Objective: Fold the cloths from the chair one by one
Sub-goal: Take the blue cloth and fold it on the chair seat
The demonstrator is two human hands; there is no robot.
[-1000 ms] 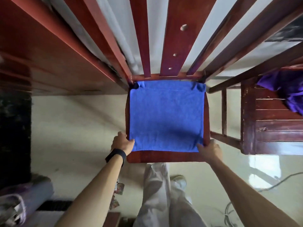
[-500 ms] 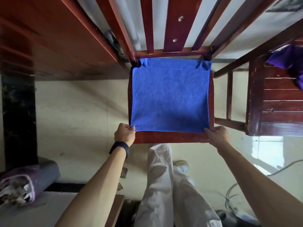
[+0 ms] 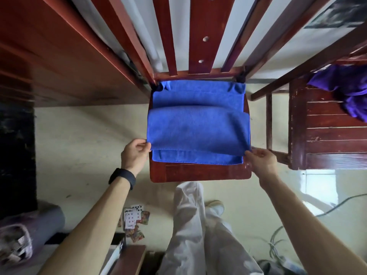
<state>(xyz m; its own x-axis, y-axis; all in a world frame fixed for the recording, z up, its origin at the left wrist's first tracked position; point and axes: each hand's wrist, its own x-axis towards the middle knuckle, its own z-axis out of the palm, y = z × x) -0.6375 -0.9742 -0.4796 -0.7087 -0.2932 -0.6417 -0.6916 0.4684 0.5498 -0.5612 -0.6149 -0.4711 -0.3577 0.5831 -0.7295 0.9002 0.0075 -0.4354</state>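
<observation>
A blue towel (image 3: 198, 128) lay mid-fold on a wooden chair seat (image 3: 198, 172).
The left grip (image 3: 135, 153) and right grip (image 3: 262, 161) each pinched a corner of its raised upper layer; the first fold looked unfinished, and a crumpled purple cloth (image 3: 343, 90) waited on the neighbouring chair (image 3: 327, 135).

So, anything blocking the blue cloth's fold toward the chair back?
Nothing visible. Left hand and right hand pinch the blue cloth at its near corners; the cloth ahead lies bare up to the chair back.
</observation>
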